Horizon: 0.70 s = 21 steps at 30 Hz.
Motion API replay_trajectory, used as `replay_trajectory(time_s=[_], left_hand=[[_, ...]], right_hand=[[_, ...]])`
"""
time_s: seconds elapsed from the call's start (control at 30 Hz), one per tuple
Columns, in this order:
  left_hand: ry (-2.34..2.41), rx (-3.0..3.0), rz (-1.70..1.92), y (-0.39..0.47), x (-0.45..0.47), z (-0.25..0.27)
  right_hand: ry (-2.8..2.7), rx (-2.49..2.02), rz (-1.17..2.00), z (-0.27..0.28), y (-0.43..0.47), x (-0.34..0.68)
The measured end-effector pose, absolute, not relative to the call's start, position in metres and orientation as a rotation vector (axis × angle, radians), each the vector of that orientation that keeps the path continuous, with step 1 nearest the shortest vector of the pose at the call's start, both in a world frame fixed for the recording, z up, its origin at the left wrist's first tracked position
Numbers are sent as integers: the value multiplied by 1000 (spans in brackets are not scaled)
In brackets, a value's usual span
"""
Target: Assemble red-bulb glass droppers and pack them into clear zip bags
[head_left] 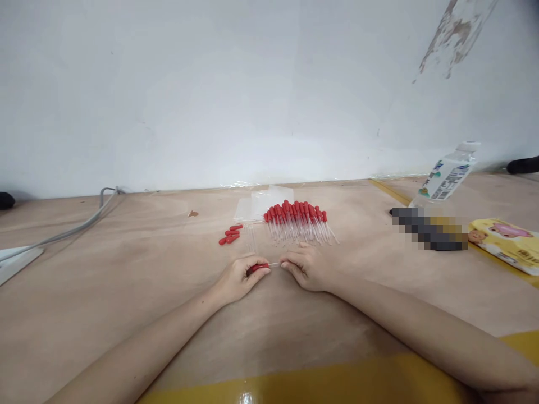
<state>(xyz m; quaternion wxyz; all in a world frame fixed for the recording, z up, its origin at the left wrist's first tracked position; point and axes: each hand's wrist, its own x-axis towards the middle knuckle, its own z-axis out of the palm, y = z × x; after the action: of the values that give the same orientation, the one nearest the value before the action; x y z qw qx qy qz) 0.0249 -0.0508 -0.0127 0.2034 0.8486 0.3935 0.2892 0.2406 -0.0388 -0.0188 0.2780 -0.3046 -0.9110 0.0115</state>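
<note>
My left hand is closed around a red rubber dropper bulb. From the bulb's right end a thin clear glass tube runs across to my right hand, whose fingertips pinch its other end. Just behind my left hand lie several loose red bulbs, with a few clear tubes beside them. Beyond my right hand is a fanned pile of droppers, red bulbs toward the wall and clear tubes toward me.
White sheets lie behind the pile. To the right are a tilted plastic bottle, a partly pixelated dark object and a yellow packet. A grey cable crosses the table at left. A white wall bounds the back.
</note>
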Motion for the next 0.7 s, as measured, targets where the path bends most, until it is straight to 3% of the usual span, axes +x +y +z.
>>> replay_trajectory(time_s=[0.47,0.7], left_hand=[[943,2536,858,-47,23,-14],[1019,2758,1103,-30,4,-7]], right_hand=[[-2532,-990,303,-13,-43,226],[-2483,-1110,559,16,-40,232]])
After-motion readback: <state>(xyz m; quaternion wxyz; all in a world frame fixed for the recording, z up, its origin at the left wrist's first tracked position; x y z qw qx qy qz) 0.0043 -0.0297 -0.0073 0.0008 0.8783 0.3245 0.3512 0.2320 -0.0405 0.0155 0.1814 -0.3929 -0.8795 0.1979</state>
